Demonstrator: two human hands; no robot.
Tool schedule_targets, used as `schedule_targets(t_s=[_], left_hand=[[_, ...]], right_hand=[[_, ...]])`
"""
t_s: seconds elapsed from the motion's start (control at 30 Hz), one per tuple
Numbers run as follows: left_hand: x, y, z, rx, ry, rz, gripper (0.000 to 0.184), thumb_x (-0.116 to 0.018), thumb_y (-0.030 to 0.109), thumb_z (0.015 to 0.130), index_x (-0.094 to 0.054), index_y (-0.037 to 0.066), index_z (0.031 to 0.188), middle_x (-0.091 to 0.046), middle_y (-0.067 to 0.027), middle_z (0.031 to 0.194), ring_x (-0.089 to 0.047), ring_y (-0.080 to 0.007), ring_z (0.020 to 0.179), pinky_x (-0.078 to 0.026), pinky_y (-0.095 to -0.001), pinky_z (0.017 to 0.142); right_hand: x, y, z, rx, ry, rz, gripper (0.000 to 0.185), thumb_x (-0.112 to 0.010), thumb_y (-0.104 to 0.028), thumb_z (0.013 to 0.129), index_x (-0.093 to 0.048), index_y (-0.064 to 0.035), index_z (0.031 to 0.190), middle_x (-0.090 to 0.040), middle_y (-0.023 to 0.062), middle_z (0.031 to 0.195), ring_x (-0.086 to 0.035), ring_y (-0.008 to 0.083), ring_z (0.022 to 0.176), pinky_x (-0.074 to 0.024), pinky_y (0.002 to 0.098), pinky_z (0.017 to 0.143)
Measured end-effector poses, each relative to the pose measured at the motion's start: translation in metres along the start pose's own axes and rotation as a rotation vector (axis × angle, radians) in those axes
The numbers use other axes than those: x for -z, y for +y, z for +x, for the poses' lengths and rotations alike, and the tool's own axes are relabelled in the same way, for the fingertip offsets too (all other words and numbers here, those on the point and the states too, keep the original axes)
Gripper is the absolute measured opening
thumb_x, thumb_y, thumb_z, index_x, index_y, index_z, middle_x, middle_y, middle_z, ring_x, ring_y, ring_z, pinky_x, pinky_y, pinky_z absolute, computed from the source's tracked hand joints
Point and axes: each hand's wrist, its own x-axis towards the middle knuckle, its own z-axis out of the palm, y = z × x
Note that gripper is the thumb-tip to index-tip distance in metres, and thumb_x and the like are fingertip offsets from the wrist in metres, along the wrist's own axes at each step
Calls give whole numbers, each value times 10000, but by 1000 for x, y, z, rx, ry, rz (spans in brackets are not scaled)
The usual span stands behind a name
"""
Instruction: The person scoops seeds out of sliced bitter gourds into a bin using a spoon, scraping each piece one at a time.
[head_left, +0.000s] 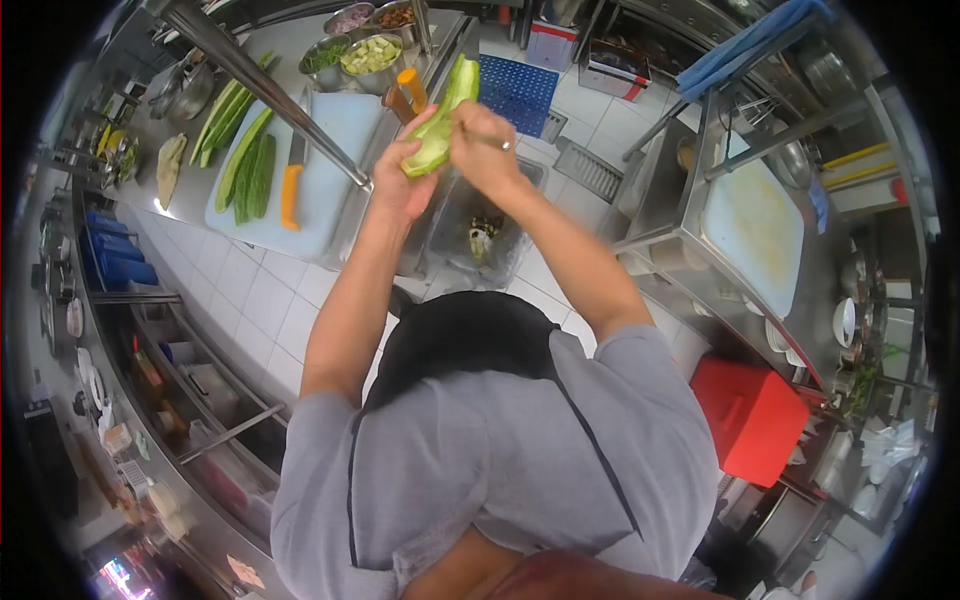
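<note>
My left hand (404, 182) is wrapped round the lower part of a halved cucumber (435, 140), its pale, hollowed face turned up. Closed around a slim metal utensil (504, 146), my right hand (484, 152) presses against the cucumber's side; only the rounded handle end shows, and the working end is hidden. Both hands are above a grey plastic tub (520, 255) with dark and pale scraps in its bottom. To the left, a white cutting board (340, 135) carries several cucumber pieces (258, 180) and a knife (292, 190) with an orange handle.
Metal bowls of chopped food (372, 55) stand at the counter's far end. A slanting steel post (290, 105) crosses above the board. More long green pieces (228, 115) lie behind it. On the right is another steel bench with a stained board (755, 225); a red box (750, 420) sits below.
</note>
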Motion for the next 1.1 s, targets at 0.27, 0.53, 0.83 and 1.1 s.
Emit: schedule_targets(t_s=[0.27, 0.53, 0.83, 1.1], left_hand=[[-7, 4, 5, 56, 103, -144, 621, -413, 403, 1001, -463, -30, 1443, -535, -183, 1429, -489, -311, 1343, -327, -452, 1166], [-2, 12, 4, 83, 45, -189, 633, -446, 279, 915, -440, -30, 1468, -492, -191, 1471, -473, -317, 1359, -325, -448, 1176], [-11, 8, 6, 44, 75, -212, 634, -470, 290, 905, -459, -26, 1455, -519, -178, 1445, -480, -316, 1353, -321, -459, 1179], [-18, -6, 5, 53, 157, -326, 598, -415, 303, 943, -482, -45, 1424, -525, -187, 1436, -478, -325, 1352, -328, -463, 1175]], right_hand=[[-6, -25, -12, 58, -34, 82, 31, -602, -40, 854, -627, -24, 861, -682, 199, 842, -677, 397, 775, -537, 450, 681], [-10, -26, -15, 101, 2, 128, 31, -617, -46, 848, -630, -23, 864, -678, 182, 821, -685, 366, 759, -531, 435, 663], [-9, -13, -9, 90, 99, 55, 35, -623, -58, 862, -647, -34, 869, -672, 179, 837, -672, 374, 734, -527, 436, 647], [5, -27, -6, 106, 116, 139, 63, -623, -55, 869, -662, -24, 909, -677, 174, 854, -684, 365, 755, -537, 427, 669]])
